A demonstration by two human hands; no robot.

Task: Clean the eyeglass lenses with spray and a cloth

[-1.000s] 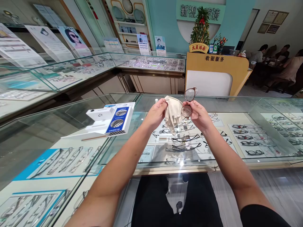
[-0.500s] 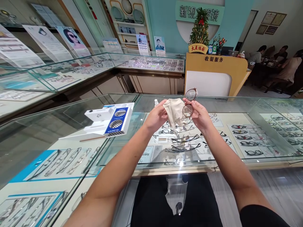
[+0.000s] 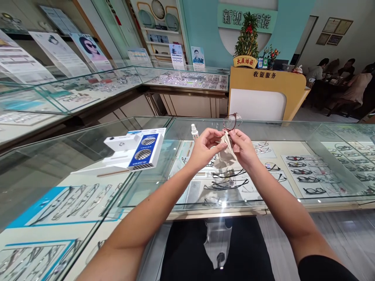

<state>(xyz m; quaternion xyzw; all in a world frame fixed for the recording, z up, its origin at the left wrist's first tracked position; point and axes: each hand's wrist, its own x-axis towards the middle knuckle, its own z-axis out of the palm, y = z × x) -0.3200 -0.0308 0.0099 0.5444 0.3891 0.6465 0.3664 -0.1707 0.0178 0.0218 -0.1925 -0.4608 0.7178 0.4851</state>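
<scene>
My left hand pinches a beige cloth, which hangs over the glass counter. A pair of round brown-rimmed glasses is in my right hand, one lens standing up above the fingers. The cloth is folded around the lower part of the glasses, so the other lens is hidden. Both hands are close together, their fingertips nearly touching at the cloth. Just behind my left hand a small white spray bottle stands upright on the counter.
An open white and blue box lies on the glass counter at the left. Eyeglass frames are displayed under the glass. Beyond are a yellow cashier desk, a plant and seated people at the far right.
My left hand has moved right, toward my right hand. The glasses have turned, and the cloth now covers their lower lens. More of the white bottle shows.
</scene>
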